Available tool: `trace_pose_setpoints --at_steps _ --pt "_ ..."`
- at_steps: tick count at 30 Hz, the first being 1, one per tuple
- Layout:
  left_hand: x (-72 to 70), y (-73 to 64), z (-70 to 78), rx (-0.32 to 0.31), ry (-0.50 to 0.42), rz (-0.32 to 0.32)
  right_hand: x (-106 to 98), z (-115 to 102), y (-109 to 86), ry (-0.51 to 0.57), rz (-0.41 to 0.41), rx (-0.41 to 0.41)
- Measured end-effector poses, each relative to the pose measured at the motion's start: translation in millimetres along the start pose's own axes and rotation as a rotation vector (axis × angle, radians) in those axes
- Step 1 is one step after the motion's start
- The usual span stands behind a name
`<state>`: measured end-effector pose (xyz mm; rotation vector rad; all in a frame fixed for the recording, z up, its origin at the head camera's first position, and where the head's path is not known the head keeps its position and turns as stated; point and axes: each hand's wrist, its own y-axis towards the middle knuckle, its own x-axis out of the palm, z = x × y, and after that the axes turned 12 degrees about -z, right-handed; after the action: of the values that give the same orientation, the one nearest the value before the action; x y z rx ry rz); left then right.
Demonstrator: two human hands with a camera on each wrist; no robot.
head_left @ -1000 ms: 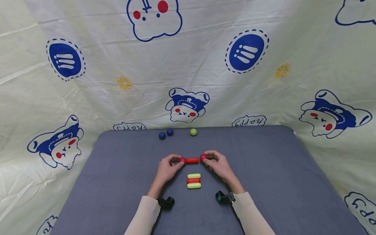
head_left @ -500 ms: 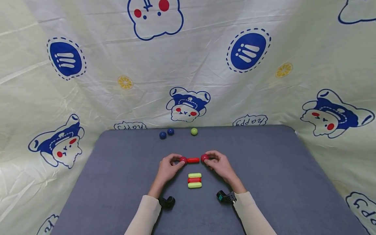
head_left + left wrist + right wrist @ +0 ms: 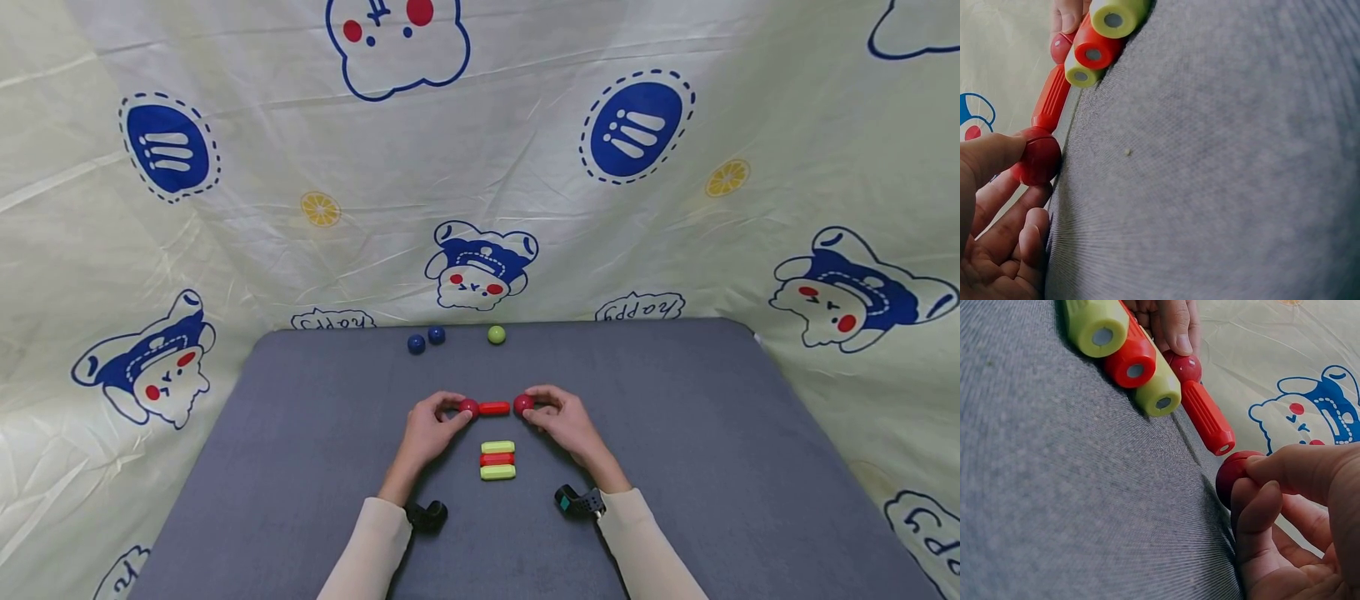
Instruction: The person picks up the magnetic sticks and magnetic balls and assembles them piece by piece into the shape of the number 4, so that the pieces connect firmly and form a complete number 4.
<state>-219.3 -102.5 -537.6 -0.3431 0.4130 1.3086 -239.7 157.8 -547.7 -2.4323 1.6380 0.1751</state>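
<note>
My left hand [image 3: 432, 429] pinches a dark red ball [image 3: 1040, 156] between thumb and fingers. A bright red ridged rod [image 3: 494, 408] touches that ball and extends to the right from it. Beyond the rod's free end, my right hand [image 3: 561, 423] pinches a second dark red ball [image 3: 1235, 478]. A small gap separates this ball from the rod's end, which shows a small pale disc in the right wrist view. Nearer the person, two yellow-green rods [image 3: 498, 472] lie with a red rod [image 3: 497, 460] between them, side by side; grey discs show in their ends.
Two blue balls [image 3: 416, 344] and a yellow-green ball [image 3: 497, 335] rest near the far edge of the grey table [image 3: 675, 467]. Behind the table hangs a pale printed cloth [image 3: 375, 167]. Each wrist wears a black strap-on device [image 3: 427, 517].
</note>
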Motion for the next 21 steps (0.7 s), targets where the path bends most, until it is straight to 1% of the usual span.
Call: trace_pose_setpoints --at_steps 9,15,21 --pt "0.3 -0.2 -0.9 0.007 -0.006 0.001 0.8 -1.2 0.6 -0.014 -0.006 0.011" --pt "0.9 -0.1 -1.6 -0.006 -0.008 0.0 1.4 -0.1 1.0 -0.047 -0.002 0.016" --pt "1.2 0.2 -2.1 0.006 -0.005 -0.001 2.8 -0.8 0.0 -0.06 0.0 0.014"
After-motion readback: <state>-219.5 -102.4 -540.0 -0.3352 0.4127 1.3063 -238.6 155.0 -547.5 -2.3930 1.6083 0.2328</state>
